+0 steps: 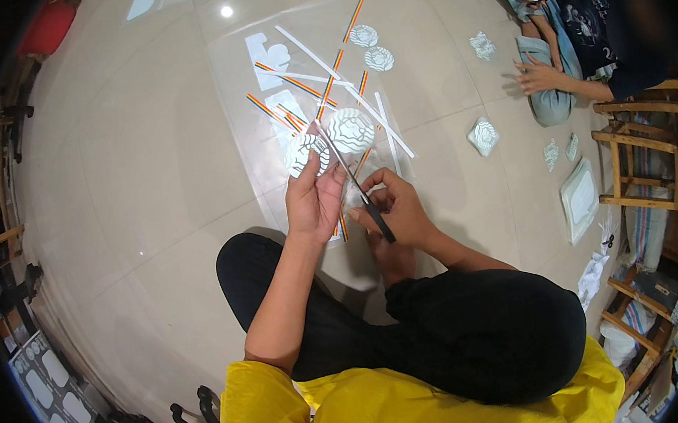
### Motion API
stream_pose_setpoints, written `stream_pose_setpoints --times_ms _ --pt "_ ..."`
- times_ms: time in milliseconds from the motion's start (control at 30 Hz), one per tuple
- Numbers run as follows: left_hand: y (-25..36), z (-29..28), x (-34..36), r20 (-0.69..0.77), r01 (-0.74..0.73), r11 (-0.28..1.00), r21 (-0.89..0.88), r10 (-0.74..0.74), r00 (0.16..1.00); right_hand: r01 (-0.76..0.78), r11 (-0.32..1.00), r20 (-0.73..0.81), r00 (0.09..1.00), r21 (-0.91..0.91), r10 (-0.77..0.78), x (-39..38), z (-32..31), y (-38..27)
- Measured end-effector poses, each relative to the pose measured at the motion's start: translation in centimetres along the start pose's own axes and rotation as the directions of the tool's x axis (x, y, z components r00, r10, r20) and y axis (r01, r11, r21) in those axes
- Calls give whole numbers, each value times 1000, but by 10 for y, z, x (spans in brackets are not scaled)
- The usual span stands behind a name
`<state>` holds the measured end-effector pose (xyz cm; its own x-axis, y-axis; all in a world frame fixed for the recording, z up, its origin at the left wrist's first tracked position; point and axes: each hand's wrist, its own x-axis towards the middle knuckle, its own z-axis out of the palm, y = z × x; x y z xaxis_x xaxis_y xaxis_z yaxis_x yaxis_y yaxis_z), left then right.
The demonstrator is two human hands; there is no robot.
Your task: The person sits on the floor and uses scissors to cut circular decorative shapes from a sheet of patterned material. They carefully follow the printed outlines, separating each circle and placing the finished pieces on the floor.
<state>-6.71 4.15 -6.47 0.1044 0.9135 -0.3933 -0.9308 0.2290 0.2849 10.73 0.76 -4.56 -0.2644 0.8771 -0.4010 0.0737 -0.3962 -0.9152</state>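
My left hand (316,201) pinches a round white cutout (301,156) with dark wavy lines between thumb and fingers. In my right hand (404,216) is a pair of scissors (354,175) with black handles, its long metal blades pointing up and left beside the cutout. Another round patterned cutout (351,130) shows just right of the blades; whether it is held or lies on the sheet I cannot tell. Beyond my hands, rainbow-striped strips (295,83) and narrow white strips (308,51) lie crossed over a clear plastic sheet (227,70).
Two more round cutouts (378,59) lie farther off. To the right, a square patterned piece (483,136) and a white stack (580,200) rest on the tiled floor (148,178). Another person (578,37) sits at the upper right, near wooden chairs (638,163).
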Motion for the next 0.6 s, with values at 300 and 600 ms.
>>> stream_pose_setpoints --times_ms 300,600 --pt "-2 -6 4 -64 45 985 166 -35 997 209 974 -535 835 86 -132 57 -41 16" --pt "55 -18 17 -101 -296 889 350 350 931 -31 743 -136 987 -668 -81 -16 -86 73"
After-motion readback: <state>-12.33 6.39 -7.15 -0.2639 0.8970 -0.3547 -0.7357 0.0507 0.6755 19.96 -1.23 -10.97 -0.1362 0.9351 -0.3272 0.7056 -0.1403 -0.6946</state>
